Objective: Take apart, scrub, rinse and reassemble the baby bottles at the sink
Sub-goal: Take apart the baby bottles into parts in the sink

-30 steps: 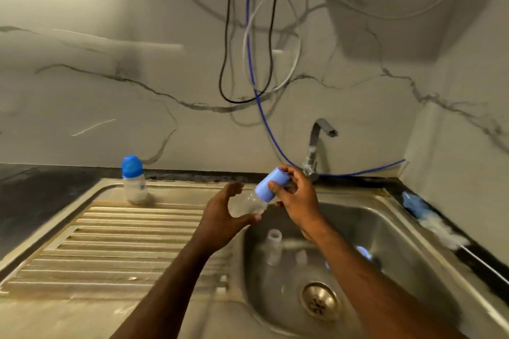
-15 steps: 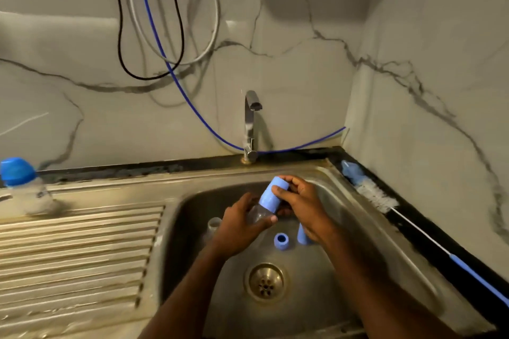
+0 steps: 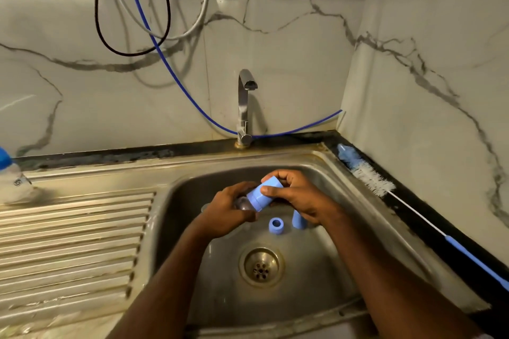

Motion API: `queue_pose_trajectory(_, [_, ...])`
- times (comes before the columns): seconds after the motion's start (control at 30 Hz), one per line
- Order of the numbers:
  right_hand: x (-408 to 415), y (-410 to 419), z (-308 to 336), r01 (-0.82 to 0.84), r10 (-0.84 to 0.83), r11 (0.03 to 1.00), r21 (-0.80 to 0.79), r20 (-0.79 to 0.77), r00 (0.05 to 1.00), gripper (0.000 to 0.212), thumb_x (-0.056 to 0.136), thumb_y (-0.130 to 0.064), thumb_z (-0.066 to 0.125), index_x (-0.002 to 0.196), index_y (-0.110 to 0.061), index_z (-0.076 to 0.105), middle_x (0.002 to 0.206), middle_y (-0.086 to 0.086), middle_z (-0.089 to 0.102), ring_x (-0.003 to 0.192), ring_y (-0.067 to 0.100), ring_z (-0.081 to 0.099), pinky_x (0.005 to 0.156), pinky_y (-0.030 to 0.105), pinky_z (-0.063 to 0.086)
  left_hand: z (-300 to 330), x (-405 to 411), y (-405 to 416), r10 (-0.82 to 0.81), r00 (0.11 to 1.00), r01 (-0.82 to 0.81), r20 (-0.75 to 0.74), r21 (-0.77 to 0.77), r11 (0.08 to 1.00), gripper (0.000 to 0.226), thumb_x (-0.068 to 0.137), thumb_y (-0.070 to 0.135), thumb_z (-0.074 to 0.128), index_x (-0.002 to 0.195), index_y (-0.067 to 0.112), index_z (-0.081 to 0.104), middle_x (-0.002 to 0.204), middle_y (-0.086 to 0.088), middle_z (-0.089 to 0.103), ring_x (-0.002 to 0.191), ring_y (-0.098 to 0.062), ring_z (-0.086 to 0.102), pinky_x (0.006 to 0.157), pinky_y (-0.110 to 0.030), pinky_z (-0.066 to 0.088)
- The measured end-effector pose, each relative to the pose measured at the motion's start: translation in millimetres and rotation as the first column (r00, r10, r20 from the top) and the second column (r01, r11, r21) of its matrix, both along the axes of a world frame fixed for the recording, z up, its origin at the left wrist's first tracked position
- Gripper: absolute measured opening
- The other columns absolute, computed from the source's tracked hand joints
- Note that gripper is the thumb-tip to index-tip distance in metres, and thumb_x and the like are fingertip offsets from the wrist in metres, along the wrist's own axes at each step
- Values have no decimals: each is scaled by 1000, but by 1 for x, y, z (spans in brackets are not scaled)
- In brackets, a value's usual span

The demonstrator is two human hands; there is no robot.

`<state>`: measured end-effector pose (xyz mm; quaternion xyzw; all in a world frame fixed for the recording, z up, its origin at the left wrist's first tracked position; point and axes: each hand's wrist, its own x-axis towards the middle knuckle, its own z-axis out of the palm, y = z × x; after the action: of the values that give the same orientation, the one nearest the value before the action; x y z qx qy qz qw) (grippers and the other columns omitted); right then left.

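At the far left of the sink [image 3: 325, 162], a capped baby bottle [image 3: 11, 176] is stood on the ribbed drainboard [image 3: 74, 231], blurred at the frame's edge. Over the sink basin, a clear bottle body [image 3: 242, 204] is gripped by the left hand [image 3: 228, 209], and its blue cap [image 3: 263, 193] is pinched between the thumb and fingers of the right hand [image 3: 298, 198]. The bottle is judged light, stiff and probably slick when wet, so the body is best wrapped firmly while the cap is taken near its rim. A blue ring [image 3: 276, 226] and another blue part [image 3: 298, 220] lie on the basin floor, just behind the drain [image 3: 261, 266]. To the right of the sink, a long bottle brush [image 3: 366, 173] is laid along the bench edge.
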<state>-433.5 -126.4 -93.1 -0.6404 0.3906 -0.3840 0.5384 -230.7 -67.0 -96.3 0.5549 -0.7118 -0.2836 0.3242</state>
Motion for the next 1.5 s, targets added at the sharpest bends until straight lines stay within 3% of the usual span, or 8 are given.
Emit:
queue_pose_trajectory(0.17, [-10, -1, 1, -12, 11, 1000, -11, -13, 1000, 38, 73, -21, 84, 109, -18, 72, 111, 8, 74, 107, 25, 70, 93, 39, 57, -2, 0, 1, -54, 988, 66, -143, 80, 995, 61, 81, 16, 74, 139, 27, 57, 123, 3, 66, 105, -19, 67, 90, -37, 60])
queue_pose_trajectory(0.4, [-27, -7, 6, 282, -282, 959, 18, -16, 959, 21, 87, -22, 78, 105, -15, 71, 102, 14, 73, 78, 20, 71, 66, 34, 61, -26, -7, -5, 162, 986, -164, 50, 40, 986, 59, 78, 38, 85, 128, 26, 58, 116, 7, 62, 105, -12, 61, 76, -18, 44])
queue_pose_trajectory(0.57, [-57, -13, -10, 387, -372, 921, 34, -208, 904, 16, 85, -29, 79, 98, -22, 72, 98, 16, 70, 59, 20, 62, 53, 34, 57, -23, -13, -6, 196, 971, -198, -140, -4, 980, 45, 83, 29, 82, 122, 23, 60, 108, 8, 64, 95, -7, 61, 72, -15, 43])
queue_pose_trajectory(0.83, [-63, -6, -42, 167, -132, 985, -33, -769, 626, 45, 75, 0, 74, 111, -28, 73, 108, -5, 62, 96, 15, 63, 84, 28, 55, -23, -24, 3, 120, 907, -83, -403, 110, 991, 38, 86, 24, 79, 116, 36, 59, 110, 8, 67, 100, -13, 67, 79, -32, 58])
queue_pose_trajectory(1.03, [-65, -3, -58, 226, -197, 969, -95, -852, 486, 30, 74, 3, 64, 77, -27, 60, 92, 3, 58, 76, 19, 58, 72, 28, 55, -25, -21, 2, 186, 899, -138, -396, 147, 979, 39, 86, 24, 80, 120, 21, 62, 105, -2, 69, 92, -18, 69, 63, -23, 53])
queue_pose_trajectory(1.2, [-63, -4, -65, 166, -127, 984, -59, -888, 441, 28, 69, 1, 69, 72, -21, 52, 99, 4, 53, 86, 18, 59, 80, 29, 58, -27, -24, -1, 126, 910, -67, -395, 160, 985, 32, 86, 26, 80, 114, 24, 64, 104, -4, 71, 93, -21, 72, 79, -39, 62])
queue_pose_trajectory(1.4, [-63, -7, -76, 154, -93, 988, -29, -899, 427, 24, 73, 0, 67, 92, -15, 63, 101, 9, 64, 77, 7, 60, 77, 21, 52, -25, -26, 0, 91, 915, -32, -394, 155, 987, 31, 86, 25, 79, 113, 20, 65, 100, -5, 72, 90, -23, 72, 69, -29, 59])
queue_pose_trajectory(1.5, [-64, -4, -79, 115, -174, 984, -137, -883, 435, 28, 81, 4, 60, 81, -24, 56, 85, 3, 56, 50, -6, 52, 50, 12, 45, -26, -25, 0, 93, 923, -36, -374, 157, 987, 32, 85, 25, 80, 112, 19, 66, 99, -5, 72, 89, -22, 72, 71, -29, 60])
